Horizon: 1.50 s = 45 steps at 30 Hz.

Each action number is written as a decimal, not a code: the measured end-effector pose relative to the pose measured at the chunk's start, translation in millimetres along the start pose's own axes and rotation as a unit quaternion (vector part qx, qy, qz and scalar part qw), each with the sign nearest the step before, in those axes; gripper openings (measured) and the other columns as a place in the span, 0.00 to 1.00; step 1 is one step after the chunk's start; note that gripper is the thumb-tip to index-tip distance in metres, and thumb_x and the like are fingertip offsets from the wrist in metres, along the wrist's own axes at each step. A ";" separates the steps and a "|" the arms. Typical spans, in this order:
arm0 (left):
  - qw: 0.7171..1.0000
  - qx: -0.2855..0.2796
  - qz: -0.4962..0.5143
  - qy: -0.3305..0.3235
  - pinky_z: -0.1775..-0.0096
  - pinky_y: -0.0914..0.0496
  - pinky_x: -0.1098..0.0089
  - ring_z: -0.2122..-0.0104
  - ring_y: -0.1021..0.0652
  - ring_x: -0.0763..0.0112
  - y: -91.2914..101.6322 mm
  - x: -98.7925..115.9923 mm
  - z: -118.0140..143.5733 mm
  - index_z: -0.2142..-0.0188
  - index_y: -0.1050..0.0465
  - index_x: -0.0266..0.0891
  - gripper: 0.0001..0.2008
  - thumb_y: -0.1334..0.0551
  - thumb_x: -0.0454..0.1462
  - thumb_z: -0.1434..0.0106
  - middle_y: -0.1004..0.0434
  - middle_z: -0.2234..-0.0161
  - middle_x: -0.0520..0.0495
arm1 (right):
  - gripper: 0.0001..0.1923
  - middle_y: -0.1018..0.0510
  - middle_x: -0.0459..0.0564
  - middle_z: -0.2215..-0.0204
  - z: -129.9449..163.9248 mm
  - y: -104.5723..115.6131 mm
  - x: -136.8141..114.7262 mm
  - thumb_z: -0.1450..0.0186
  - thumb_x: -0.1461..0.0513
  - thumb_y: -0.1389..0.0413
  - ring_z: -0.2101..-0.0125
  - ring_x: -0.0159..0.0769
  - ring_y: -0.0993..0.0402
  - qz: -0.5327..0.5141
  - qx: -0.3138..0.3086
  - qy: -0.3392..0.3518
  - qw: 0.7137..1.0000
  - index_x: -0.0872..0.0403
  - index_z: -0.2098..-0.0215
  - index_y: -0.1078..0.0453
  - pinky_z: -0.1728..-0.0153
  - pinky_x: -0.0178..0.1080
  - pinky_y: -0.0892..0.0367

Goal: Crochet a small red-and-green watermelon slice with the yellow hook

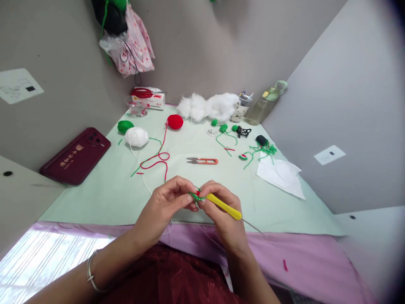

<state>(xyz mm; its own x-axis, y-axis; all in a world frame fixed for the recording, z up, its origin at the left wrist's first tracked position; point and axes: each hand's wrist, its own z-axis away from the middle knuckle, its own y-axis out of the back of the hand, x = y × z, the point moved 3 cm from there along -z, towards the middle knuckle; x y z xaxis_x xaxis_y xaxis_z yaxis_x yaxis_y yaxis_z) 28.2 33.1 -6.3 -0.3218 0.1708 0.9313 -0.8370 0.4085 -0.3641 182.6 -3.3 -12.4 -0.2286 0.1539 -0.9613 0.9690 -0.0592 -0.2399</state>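
Note:
Between my fingertips is a small green and red crochet piece (196, 196), partly covered by them. My left hand (167, 202) pinches its left side. My right hand (225, 207) holds a crochet hook (225, 207) with a yellow handle, its thin metal end pointing down to the right, while the fingertips touch the piece. The hook's working tip is mostly hidden at the piece. Just beyond my hands lie orange-handled thread snips (202, 161). Red yarn (155, 159) loops on the table to the left, running from a red yarn ball (175, 122).
A white yarn ball (136, 137), a green yarn ball (125, 127) and a dark red phone (76, 156) are at left. White stuffing (209, 107), a pen cup (241, 109) and a bottle (265, 103) stand at the back. Green crocheted bits (223, 128) and white paper (280, 175) lie right.

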 end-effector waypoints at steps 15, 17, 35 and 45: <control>0.999 0.031 -0.035 0.001 0.56 0.25 0.69 0.61 0.20 0.70 -2.6 0.1 2.6 0.63 0.28 0.41 0.12 0.26 0.39 0.36 0.23 0.64 0.52 | 0.02 0.24 0.45 0.64 0.1 6.3 6.0 0.31 0.59 0.34 0.64 0.33 0.25 -0.007 -0.021 0.045 0.999 0.48 0.62 0.21 0.61 0.36 0.28; 0.998 0.021 -0.056 0.006 0.55 0.26 0.68 0.62 0.22 0.69 -0.7 0.4 0.1 0.65 0.29 0.41 0.14 0.25 0.40 0.38 0.24 0.65 0.52 | 0.03 0.23 0.44 0.65 0.7 6.5 4.8 0.33 0.61 0.33 0.65 0.32 0.25 0.009 0.005 0.043 0.999 0.48 0.63 0.21 0.62 0.35 0.29; 0.982 0.093 0.163 0.033 0.72 0.25 0.80 0.70 0.27 0.74 31.7 30.5 -14.0 0.79 0.41 0.41 0.26 0.28 0.45 0.34 0.31 0.71 0.50 | 0.06 0.21 0.45 0.69 1.9 15.4 4.0 0.36 0.64 0.29 0.66 0.34 0.24 -0.013 0.053 0.098 0.994 0.48 0.68 0.21 0.65 0.37 0.27; 0.952 0.157 -0.010 -0.263 0.34 0.32 0.49 0.45 0.21 0.55 20.7 47.0 -6.3 0.62 0.20 0.50 0.18 0.42 0.56 0.27 0.20 0.65 0.49 | 0.06 0.21 0.45 0.71 3.9 9.5 4.4 0.37 0.64 0.28 0.67 0.34 0.23 0.000 0.053 0.118 0.992 0.47 0.68 0.19 0.66 0.38 0.26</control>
<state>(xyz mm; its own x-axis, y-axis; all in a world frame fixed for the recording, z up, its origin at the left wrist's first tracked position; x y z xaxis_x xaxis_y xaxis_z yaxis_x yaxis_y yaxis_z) -1.5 55.3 29.9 -0.4123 -0.3405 0.8451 -0.9098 0.1049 -0.4016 190.5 -7.0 -19.4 -0.1877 0.3787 -0.9063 0.9508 -0.1615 -0.2644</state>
